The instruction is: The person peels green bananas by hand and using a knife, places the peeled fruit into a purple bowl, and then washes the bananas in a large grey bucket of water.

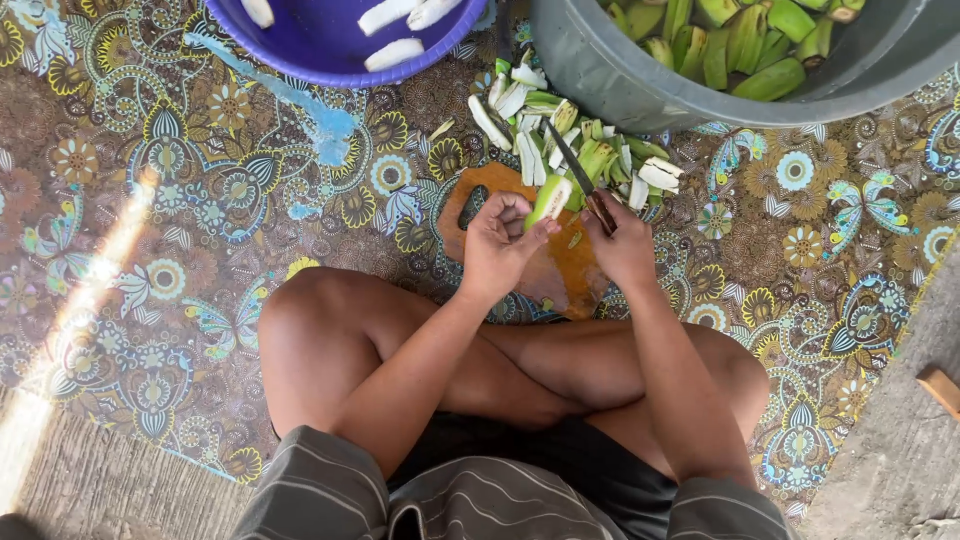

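Observation:
I sit cross-legged on a patterned mat. My left hand (498, 240) grips a partly peeled green banana (549, 200) above a brown wooden cutting board (560, 270). My right hand (622, 245) holds a dark-bladed knife (570, 165) whose blade angles up and left, touching the banana's top end. Just beyond the board lies a pile of green peels and white peeled pieces (580, 150).
A grey tub (620, 85) of green bananas stands at the top right. A purple basin (330, 50) with white peeled bananas sits at the top left. The patterned mat (200, 200) covers the floor; bare concrete (900, 460) shows at the right and bottom left.

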